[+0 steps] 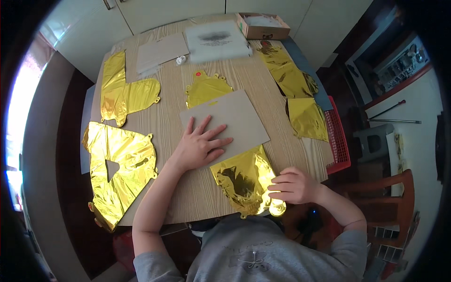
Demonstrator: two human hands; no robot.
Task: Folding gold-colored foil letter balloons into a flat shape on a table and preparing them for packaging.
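Observation:
My left hand (198, 146) lies with fingers spread on a grey rectangular card (244, 120), pressing it against the table. Shiny gold foil shows beyond both ends of the card: a flat foil balloon (246, 176) comes out on the near side, and a gold part with small tabs and a red dot (206, 89) on the far side. Whether they are one piece is hidden beneath the card. At the balloon's near right edge, my right hand (297, 186) has its fingers bent over the foil and appears to pinch it. The foil there is creased and reaches the table's front edge.
Flat gold foil balloons lie on the left (124, 94), front left (129, 160) and right (289, 75) of the wooden table (174, 202). Toward the back are a clear bag (218, 42), grey card sheets (162, 51), a white roll (181, 60) and a cardboard box (263, 27). A red basket (338, 136) stands at right.

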